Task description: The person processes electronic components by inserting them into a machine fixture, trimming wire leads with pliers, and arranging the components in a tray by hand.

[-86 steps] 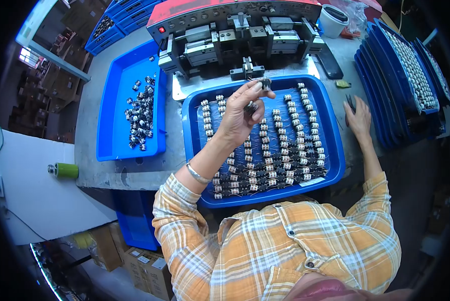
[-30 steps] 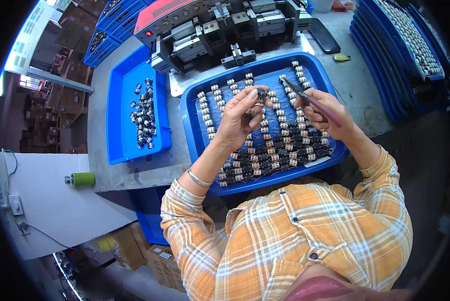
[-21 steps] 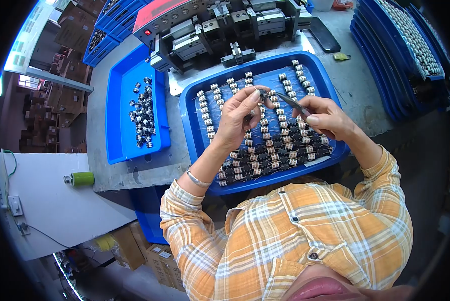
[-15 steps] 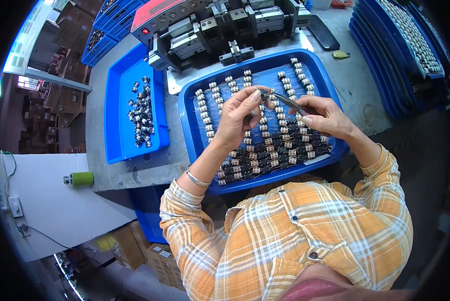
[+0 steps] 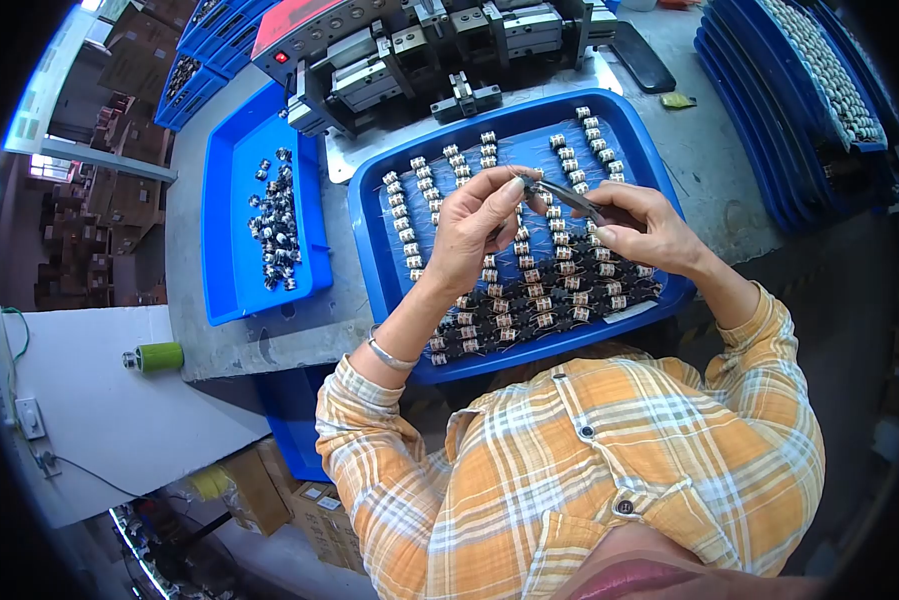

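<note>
Above the large blue tray (image 5: 364,240), my left hand (image 5: 472,222) pinches a small dark part (image 5: 531,184) between thumb and fingers; its kind is mostly hidden by the fingertips. My right hand (image 5: 651,232) is closed round metal pliers (image 5: 567,195), whose tips point left and meet the part at my left fingertips. Below both hands, rows of small white-and-copper coils (image 5: 521,262) lie in the tray, those nearer me set among black pieces. Thin wires stick out from the coils.
A red and metal machine (image 5: 409,60) stands behind the tray. To the left, a blue bin (image 5: 231,270) holds loose small parts. Stacked blue trays (image 5: 749,120) rise at the right. A black shallow dish (image 5: 641,62) lies beside the machine, and a green cylinder (image 5: 159,357) sits at the left.
The view has shifted slightly. Both hands stay in nearly the same place over the tray, with the pliers still at the part and their angle slightly altered.
</note>
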Available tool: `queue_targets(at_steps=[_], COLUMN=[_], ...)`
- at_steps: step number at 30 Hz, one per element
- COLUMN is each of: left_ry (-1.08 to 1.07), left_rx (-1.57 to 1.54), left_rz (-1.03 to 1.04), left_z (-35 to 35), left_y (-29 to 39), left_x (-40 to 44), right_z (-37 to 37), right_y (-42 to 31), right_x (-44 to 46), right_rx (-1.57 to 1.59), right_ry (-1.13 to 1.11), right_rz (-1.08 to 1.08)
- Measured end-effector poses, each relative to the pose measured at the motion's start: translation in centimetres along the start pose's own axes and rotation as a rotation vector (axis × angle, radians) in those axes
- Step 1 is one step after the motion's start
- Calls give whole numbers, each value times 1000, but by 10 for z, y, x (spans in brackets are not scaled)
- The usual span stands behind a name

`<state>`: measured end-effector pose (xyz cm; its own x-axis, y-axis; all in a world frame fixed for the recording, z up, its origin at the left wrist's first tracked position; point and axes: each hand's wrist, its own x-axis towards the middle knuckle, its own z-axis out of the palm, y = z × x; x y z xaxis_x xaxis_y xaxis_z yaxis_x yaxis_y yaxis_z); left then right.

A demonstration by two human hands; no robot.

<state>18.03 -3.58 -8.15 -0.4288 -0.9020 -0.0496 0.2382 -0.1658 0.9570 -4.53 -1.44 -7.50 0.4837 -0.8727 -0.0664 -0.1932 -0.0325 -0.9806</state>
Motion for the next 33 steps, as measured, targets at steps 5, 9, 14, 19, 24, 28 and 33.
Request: queue_targets(at_steps=[5, 9, 14, 19, 24, 28, 33], left_ry=[-7, -11, -9, -7, -24, -12, 41], left_rx=[18, 19, 35, 45, 22, 28, -59], left_rz=[7, 3, 6, 8, -11, -13, -13], left_z=[2, 1, 2, 1, -1, 0, 1], left_y=[-1, -3, -3, -3, -4, -7, -11], left_x=[0, 0, 0, 0, -1, 1, 8], right_z=[0, 0, 0, 0, -1, -1, -6], right_y=[-3, -4, -2, -6, -2, 7, 3], right_x=[0, -1, -1, -3, -2, 1, -2], right_rx=[-23, 12, 67, 135, 229, 310, 206], right_ry=[-12, -11, -25, -33, -76, -84, 52], right_rz=[1, 21, 47, 74, 132, 162, 77])
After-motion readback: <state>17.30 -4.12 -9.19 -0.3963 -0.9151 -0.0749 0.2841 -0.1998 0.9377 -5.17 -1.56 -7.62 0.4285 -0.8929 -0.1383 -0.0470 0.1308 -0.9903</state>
